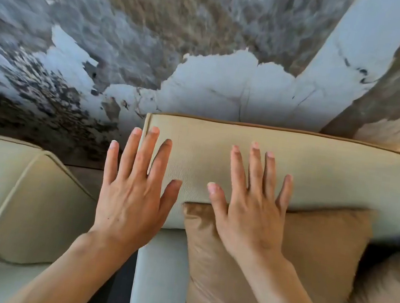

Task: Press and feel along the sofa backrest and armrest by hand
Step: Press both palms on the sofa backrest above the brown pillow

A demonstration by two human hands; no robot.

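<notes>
Sofa backrest point(294, 164), cream leather-like, fills the frame's centre and runs off toward 3 o'clock, long axis 9-to-3, left end near the middle. It looks padded and yielding under a smooth, slightly grained skin, so flat palms should read it better than a pinch. The armrest point(19, 203) lies at 8 o'clock, pointing toward 12. A tan cushion point(307, 256) leans against the backrest at 5 o'clock. The left hand point(134, 193) and right hand point(249, 209) are spread wide, holding nothing, fingers toward 12, over the backrest's left end.
</notes>
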